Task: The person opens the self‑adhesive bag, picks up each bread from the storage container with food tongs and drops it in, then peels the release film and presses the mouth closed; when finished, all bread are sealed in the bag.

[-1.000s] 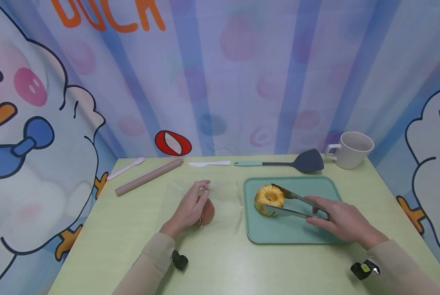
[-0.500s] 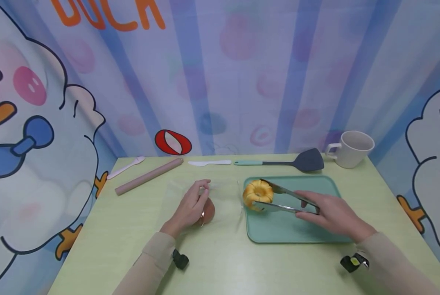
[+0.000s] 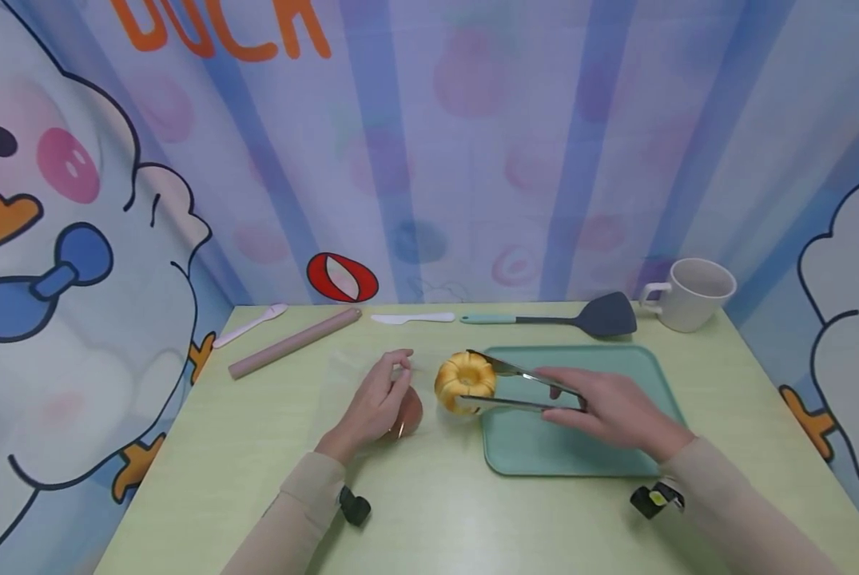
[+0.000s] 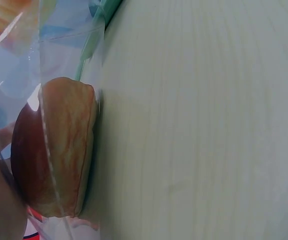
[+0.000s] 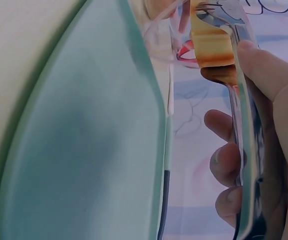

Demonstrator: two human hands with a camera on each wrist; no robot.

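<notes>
Right hand (image 3: pixel 609 407) grips silver metal tongs (image 3: pixel 518 403) holding golden ring-shaped bread (image 3: pixel 447 385), now mostly past green rectangular tray (image 3: pixel 566 451); left hand's (image 3: pixel 371 407) grip unclear

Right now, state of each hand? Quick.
Left hand: closed, holding the clear bag.
Right hand: closed, holding the metal tongs, which grip the ring-shaped bun.

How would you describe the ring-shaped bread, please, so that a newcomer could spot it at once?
In the head view, find the green tray on the right side of the table. Tongs held in the right hand reach past its left edge, the bread between their tips. Its golden, ridged ring shape sets it apart from the smooth, brown bun by the left hand.
</notes>
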